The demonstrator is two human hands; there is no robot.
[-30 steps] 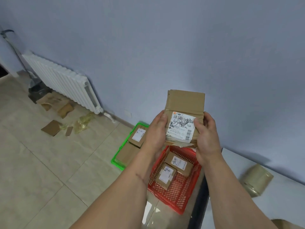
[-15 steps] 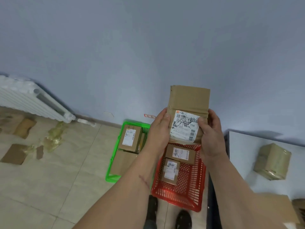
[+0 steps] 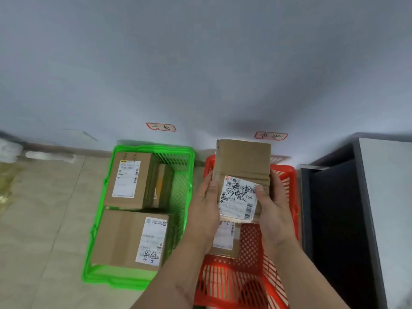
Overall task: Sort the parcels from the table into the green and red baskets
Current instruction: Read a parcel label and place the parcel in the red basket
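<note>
A flat brown cardboard parcel (image 3: pixel 243 161) with a scribbled white label sits between both hands, held above the red basket (image 3: pixel 283 175). My left hand (image 3: pixel 206 210) grips its left edge and my right hand (image 3: pixel 273 206) grips its right edge, thumb on the label. Under the hands another labelled parcel (image 3: pixel 225 239) lies in the red basket. To the left, the green basket (image 3: pixel 151 149) holds a labelled box at the back (image 3: pixel 129 179), one at the front (image 3: pixel 131 237), and a third parcel (image 3: pixel 163 186) tucked beside the back box.
Both baskets stand on the tiled floor against a grey wall. A red-edged tag (image 3: pixel 161 127) is stuck above the green basket, another (image 3: pixel 270 136) above the red. The white table (image 3: pixel 388 197) with a dark side panel stands at the right. A radiator end (image 3: pixel 9 150) shows far left.
The view has tilted down and swung right over the baskets. Both hands have lowered the parcel from chest height to just above the red basket, keeping the same grip.
</note>
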